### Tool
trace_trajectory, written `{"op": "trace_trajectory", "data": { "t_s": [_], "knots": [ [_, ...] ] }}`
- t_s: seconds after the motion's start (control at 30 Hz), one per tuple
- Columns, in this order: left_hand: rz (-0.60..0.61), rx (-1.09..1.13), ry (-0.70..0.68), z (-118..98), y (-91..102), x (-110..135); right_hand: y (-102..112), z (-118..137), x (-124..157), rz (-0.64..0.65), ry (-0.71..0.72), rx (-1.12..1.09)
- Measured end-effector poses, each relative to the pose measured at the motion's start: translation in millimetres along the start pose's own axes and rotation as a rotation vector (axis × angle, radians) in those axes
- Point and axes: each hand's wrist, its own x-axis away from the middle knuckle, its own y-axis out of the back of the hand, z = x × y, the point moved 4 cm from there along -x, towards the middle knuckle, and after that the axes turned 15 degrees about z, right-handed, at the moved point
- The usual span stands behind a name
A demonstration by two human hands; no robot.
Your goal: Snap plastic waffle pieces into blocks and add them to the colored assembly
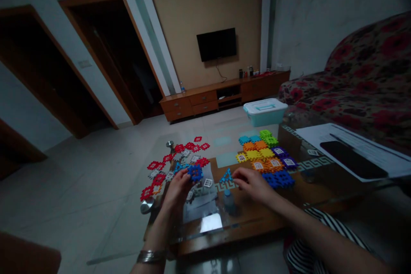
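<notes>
Between the fingers of my left hand point(178, 187) is a dark blue square interlocking tile point(195, 173) with toothed edges, held above the glass table. My right hand point(252, 183) pinches a light blue triangular frame piece point(226, 176) at its right corner. Beyond my left hand lie scattered red toothed tiles point(180, 148). A white window piece point(208, 183) rests between the hands. To the right of the triangle are stacked orange tiles point(267, 165), yellow tiles point(253, 155) and dark blue tiles point(278, 180), some with white window inserts.
The glass-topped table point(205, 239) has silvery corner knobs point(147, 206). Under the glass, a bottle point(228, 201) shows. On the right are paper sheets point(340, 137) with a black phone point(353, 159) and a pen. A turquoise lidded box point(266, 113) stands beyond, near a floral sofa point(362, 64).
</notes>
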Motion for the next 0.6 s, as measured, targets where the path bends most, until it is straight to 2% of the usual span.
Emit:
{"op": "trace_trajectory", "data": {
  "t_s": [0.13, 0.23, 0.37, 0.53, 0.6],
  "knots": [
    [0.195, 0.18, -0.085, 14.0, -59.3, 2.0, -23.7, -6.5, -9.7, 0.0, -0.126, -0.219],
    [0.228, 0.203, -0.117, 25.3, -82.6, 3.6, -27.4, -9.3, -13.4, -0.026, -0.132, -0.348],
    [0.215, 0.06, -0.043, 40.5, -88.2, 4.6, -11.0, -4.1, -8.8, -0.136, -0.01, -0.287],
    [0.311, -0.199, -0.002, 43.0, -91.0, 7.8, -8.0, -6.3, -3.5, 0.071, -0.013, -0.166],
    [0.345, -0.298, 0.0, 42.0, -92.6, 8.5, -2.9, -13.3, -2.2, 0.091, -0.043, -0.117]
  ]
}}
